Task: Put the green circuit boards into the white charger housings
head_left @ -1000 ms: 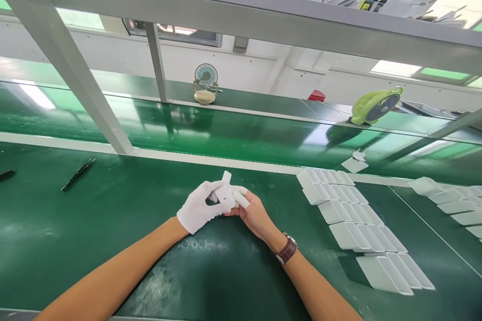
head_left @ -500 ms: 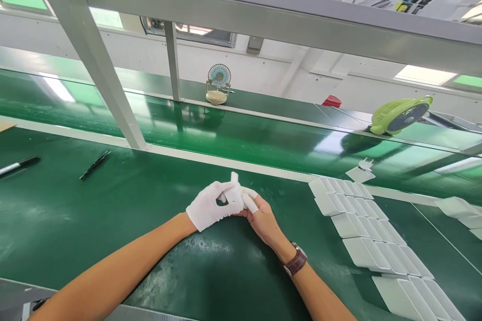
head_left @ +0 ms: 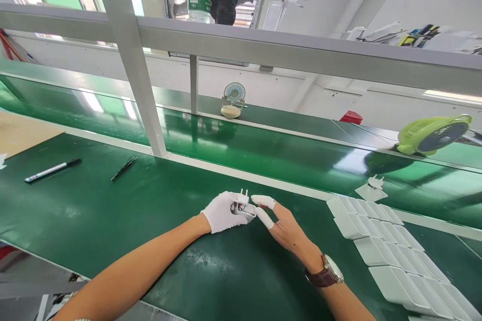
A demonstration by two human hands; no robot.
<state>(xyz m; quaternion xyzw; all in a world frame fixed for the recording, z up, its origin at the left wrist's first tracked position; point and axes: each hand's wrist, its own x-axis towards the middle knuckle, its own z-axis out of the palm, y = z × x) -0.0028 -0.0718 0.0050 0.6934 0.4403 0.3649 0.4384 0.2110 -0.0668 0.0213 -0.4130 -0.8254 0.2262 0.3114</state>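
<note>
My left hand [head_left: 223, 212], in a white glove, is closed around a small white charger plug [head_left: 243, 206] with two metal prongs pointing up, resting low on the green bench mat [head_left: 113, 210]. My right hand [head_left: 280, 223] is bare with white finger cots on two fingers. Its fingers are spread beside the plug, fingertips just at its right end, holding nothing. A brown-strap wristwatch [head_left: 327, 272] is on my right wrist.
Rows of white plastic shells [head_left: 387, 251] lie to the right. A single plug on a white plate [head_left: 372, 188] sits by the conveyor belt [head_left: 263, 150]. A marker pen [head_left: 52, 170] and black tweezers [head_left: 124, 168] lie left. A green fan [head_left: 433, 135] and small blue fan [head_left: 233, 100] stand behind.
The view has tilted up and turned left. My right hand has let go of the plug and opened; the plug has turned so its prongs show, held by my left hand alone.
</note>
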